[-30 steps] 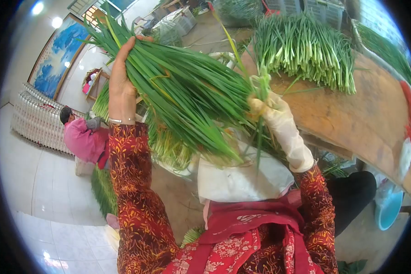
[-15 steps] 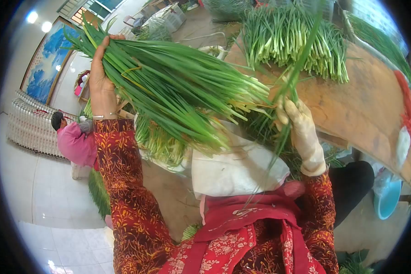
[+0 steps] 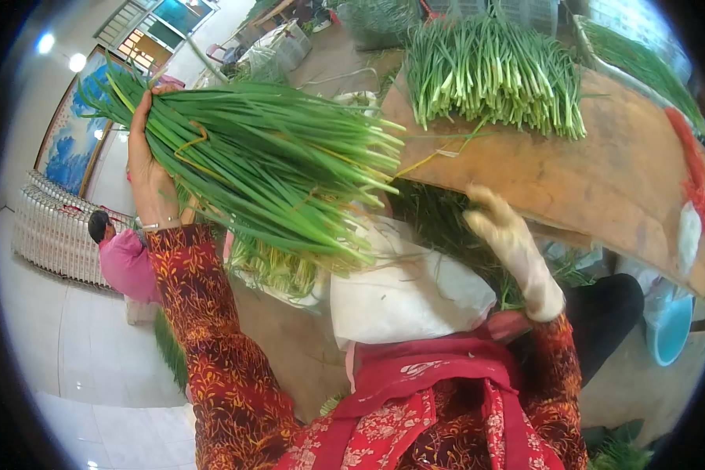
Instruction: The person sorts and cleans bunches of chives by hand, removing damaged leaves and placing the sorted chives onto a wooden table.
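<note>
My left hand (image 3: 145, 168), bare, is wrapped round the leafy end of a large bunch of garlic chives (image 3: 258, 149). The bunch hangs out to the right, with its pale stem ends fanned toward the middle of the view. A yellowed leaf (image 3: 192, 141) lies bent across it. To the right, my right hand (image 3: 497, 219) wears a cream glove and holds nothing; its fingers are loosely bent and apart, above dark loose leaves (image 3: 435, 215). A white cloth (image 3: 407, 294) covers my lap beneath the bunch.
On the wooden board (image 3: 611, 164) stands a stack of chives (image 3: 493, 74), stems facing me. More chives (image 3: 270, 266) lie in a container below my left arm. A person in pink (image 3: 127, 262) is at left; a blue basin (image 3: 670, 333) sits at right.
My right hand has let go of a few long green leaves and dropped slightly. The left hand has moved a little left and down with the bunch.
</note>
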Demonstrator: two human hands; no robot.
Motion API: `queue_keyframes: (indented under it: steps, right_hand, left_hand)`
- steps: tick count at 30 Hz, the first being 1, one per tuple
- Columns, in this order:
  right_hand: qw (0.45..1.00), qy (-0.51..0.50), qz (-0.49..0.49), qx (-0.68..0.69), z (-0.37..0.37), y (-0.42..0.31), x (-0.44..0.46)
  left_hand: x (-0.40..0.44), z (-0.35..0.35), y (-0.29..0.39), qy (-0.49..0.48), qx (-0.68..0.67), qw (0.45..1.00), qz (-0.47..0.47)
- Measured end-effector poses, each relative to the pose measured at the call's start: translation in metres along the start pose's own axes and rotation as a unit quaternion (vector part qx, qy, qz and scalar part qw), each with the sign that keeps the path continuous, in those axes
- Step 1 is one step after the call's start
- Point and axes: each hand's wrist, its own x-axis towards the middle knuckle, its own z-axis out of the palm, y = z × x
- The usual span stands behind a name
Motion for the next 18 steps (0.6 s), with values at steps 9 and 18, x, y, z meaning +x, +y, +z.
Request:
queue_keyframes:
  steps: [9, 18]
  right_hand:
    - [0.992, -0.024, -0.085, 0.092, 0.041, -0.071, 0.083]
    - [0.981, -0.118, 0.137, 0.074, 0.002, 0.018, 0.008]
  left_hand:
    - [-0.013, 0.015, 0.004, -0.163, -0.146, 0.974, -0.053]
    - [-0.013, -0.001, 0.008, -0.128, -0.156, 0.978, -0.059]
